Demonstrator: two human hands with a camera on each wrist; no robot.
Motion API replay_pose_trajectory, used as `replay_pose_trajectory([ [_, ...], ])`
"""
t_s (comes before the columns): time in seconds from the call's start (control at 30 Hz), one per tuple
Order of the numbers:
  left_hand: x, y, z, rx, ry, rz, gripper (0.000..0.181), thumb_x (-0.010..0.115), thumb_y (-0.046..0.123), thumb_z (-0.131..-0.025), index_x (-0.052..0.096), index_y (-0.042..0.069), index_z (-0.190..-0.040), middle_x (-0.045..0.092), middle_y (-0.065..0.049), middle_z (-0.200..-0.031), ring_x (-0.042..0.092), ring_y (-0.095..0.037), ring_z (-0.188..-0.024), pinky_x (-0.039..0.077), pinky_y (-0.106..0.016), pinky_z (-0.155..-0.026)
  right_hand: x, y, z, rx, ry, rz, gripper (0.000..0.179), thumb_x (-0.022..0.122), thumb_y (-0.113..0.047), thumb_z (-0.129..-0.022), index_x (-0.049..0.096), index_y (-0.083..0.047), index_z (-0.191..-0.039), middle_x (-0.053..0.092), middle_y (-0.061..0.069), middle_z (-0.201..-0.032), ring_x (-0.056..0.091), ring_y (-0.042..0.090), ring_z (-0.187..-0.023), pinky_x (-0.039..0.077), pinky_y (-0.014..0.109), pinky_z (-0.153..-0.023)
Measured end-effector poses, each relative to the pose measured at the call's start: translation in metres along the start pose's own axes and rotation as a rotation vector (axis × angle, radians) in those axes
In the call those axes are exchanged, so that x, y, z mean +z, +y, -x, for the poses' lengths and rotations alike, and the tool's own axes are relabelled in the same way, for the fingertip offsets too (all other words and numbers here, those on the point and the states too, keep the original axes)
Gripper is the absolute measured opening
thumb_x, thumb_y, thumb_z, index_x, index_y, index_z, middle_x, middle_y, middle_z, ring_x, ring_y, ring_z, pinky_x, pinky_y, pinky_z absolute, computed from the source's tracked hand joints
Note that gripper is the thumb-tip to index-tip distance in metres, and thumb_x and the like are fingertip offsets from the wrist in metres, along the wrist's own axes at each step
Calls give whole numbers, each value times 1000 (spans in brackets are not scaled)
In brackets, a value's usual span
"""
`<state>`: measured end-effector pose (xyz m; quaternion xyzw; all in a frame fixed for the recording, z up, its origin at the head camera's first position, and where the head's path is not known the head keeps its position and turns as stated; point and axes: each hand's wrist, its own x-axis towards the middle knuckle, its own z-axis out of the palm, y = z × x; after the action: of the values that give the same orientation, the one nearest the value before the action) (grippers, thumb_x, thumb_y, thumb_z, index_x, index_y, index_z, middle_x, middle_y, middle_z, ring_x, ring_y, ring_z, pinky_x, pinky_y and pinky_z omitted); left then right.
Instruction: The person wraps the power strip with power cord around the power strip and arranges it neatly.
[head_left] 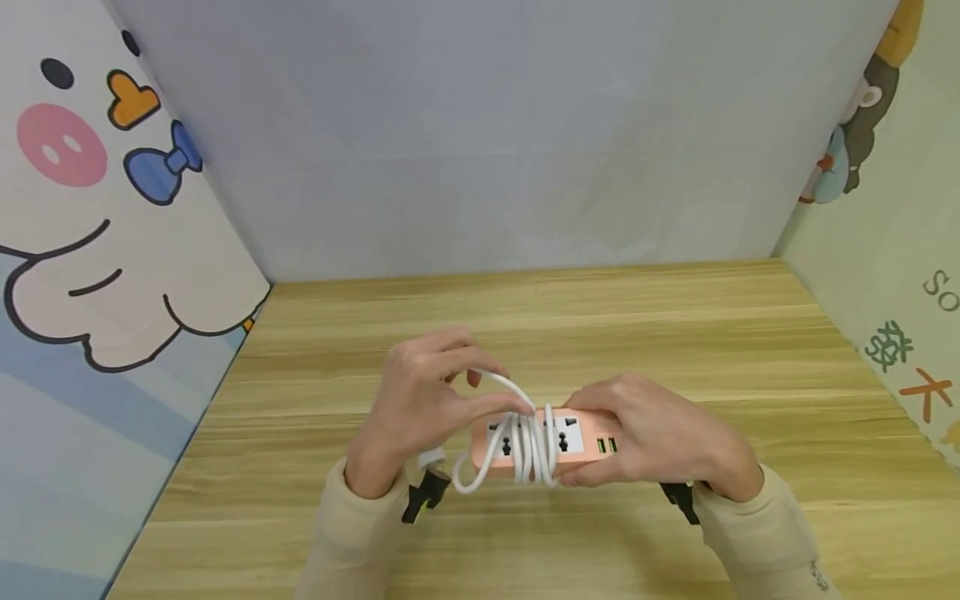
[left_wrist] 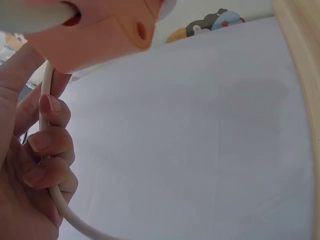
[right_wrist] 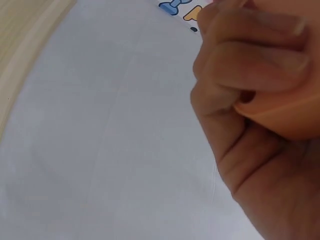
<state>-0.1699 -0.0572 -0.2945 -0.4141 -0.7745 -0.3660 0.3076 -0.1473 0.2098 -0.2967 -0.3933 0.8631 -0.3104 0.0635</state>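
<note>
An orange-pink power strip (head_left: 592,425) with white socket panels and two USB ports is held over the table. Its right end is gripped by my right hand (head_left: 648,429), thumb along the near side. White cable (head_left: 536,454) loops several times round the strip's middle, and one loop hangs at its left end. My left hand (head_left: 431,396) pinches the cable above the strip between thumb and fingers. In the left wrist view the curled fingers (left_wrist: 52,142) hold the cable, which runs down past the palm. The right wrist view shows fingers (right_wrist: 260,65) wrapped over the casing.
The wood-grain table (head_left: 525,325) lies below both hands. A pale back wall (head_left: 487,142) and printed side panels, with a cartoon bird (head_left: 150,250) at left, enclose it. By the left wrist hangs a white piece (head_left: 432,457) near a black wrist mount (head_left: 426,493).
</note>
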Motion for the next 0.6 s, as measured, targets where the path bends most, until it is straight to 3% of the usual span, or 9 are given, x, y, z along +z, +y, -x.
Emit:
replay_pose_trajectory([
  [0.4, 11, -12, 2, -65, -76, 177, 25, 97, 25, -63, 80, 19, -80, 56, 9, -62, 38, -1, -55, 30, -15, -52, 1, 6, 1, -90, -3, -34, 25, 80, -52, -84, 67, -33, -96, 62, -19, -80, 56, -3, -63, 48, 19, -55],
  [0.6, 16, -22, 4, -87, -189, 400, 13, 90, 20, -77, 81, 19, -86, 57, 10, -66, 34, -3, -55, 30, -21, -53, 3, 7, 1, -177, 1, -103, 22, 81, -46, -85, 67, -32, -97, 62, -19, -80, 54, -3, -62, 47, 18, -54],
])
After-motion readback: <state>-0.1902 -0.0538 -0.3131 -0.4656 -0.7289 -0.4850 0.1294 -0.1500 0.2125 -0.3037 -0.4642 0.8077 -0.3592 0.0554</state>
